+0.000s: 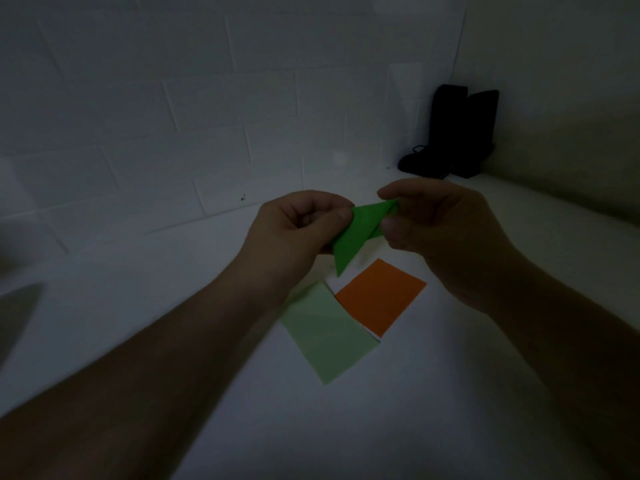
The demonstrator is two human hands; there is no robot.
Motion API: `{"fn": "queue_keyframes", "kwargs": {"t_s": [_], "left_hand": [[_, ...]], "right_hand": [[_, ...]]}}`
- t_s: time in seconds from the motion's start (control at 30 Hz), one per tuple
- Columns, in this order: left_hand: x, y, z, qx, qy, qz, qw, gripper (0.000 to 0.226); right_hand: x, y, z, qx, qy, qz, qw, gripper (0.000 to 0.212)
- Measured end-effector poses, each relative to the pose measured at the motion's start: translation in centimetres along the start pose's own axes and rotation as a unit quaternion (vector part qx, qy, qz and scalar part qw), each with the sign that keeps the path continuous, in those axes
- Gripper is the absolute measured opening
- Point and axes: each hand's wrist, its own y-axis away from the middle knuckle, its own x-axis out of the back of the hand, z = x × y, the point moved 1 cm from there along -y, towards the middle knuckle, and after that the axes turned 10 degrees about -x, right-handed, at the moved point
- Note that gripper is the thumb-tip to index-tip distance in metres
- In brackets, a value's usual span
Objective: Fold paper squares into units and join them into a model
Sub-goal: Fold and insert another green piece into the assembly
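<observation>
A bright green folded paper unit [356, 233] is held up in the air between both hands. My left hand [298, 230] pinches its left side with thumb and curled fingers. My right hand [436, 223] pinches its upper right tip. The unit's pointed lower end hangs down toward the table. Below it, flat on the white table, lie an orange paper square [381, 296] and a pale green paper square [329, 336], side by side and touching at one edge.
The white table [173, 306] meets a white tiled wall [173, 116] at the back. A black object with a cord [453, 133] stands in the far right corner. The scene is dim.
</observation>
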Motion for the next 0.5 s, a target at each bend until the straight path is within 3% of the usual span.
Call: {"fn": "queue_keyframes", "kwargs": {"t_s": [0.27, 0.5], "left_hand": [[0.22, -0.14, 0.09, 0.012, -0.002, -0.003, 1.000, 0.014], [0.48, -0.06, 0.30, 0.008, -0.076, -0.012, 0.997, 0.010]], "right_hand": [[0.13, -0.11, 0.14, -0.031, 0.021, 0.015, 0.999, 0.029], [0.12, -0.29, 0.31, -0.065, 0.026, 0.060, 0.996, 0.024]]}}
